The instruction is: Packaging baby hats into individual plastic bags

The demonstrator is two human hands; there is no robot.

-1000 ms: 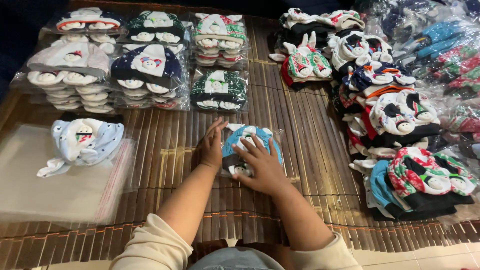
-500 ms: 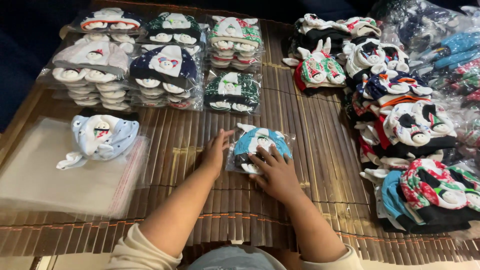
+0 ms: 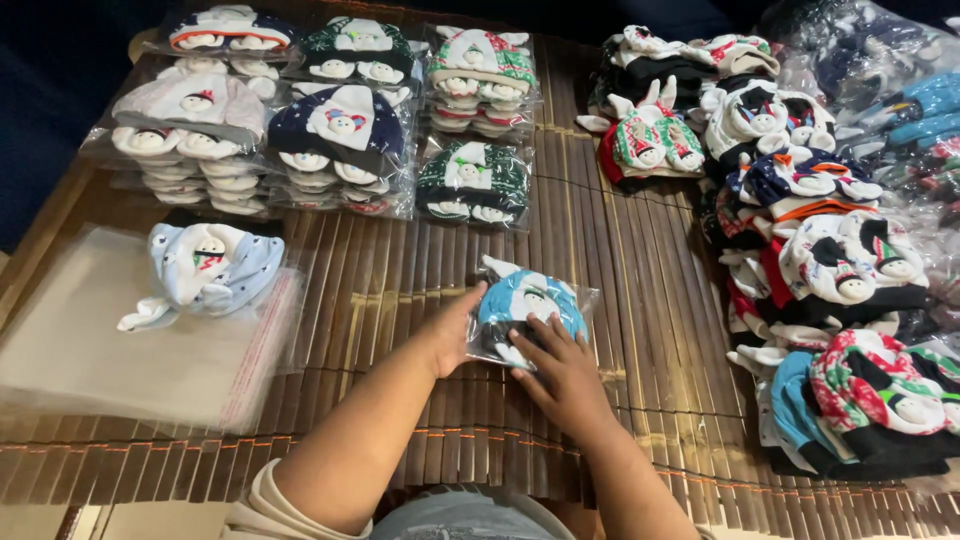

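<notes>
A small blue knitted hat with a white snowman face (image 3: 528,303) lies in a clear plastic bag on the brown bamboo mat (image 3: 400,290). My left hand (image 3: 452,330) presses against the bag's left edge, fingers together. Flat on the bag's lower part rests my right hand (image 3: 562,368), its fingers spread over the hat. A pale blue hat (image 3: 205,268) lies unbagged on a stack of empty clear bags (image 3: 120,345) at the left.
Stacks of bagged hats (image 3: 340,125) in white, navy, green and red fill the far left of the mat. Loose unbagged hats (image 3: 820,260) are heaped along the right side. More plastic-wrapped goods (image 3: 900,90) sit at the far right.
Both hands stay on the bagged blue hat, shifting only slightly. The camera has tilted a little, so everything sits lower in view.
</notes>
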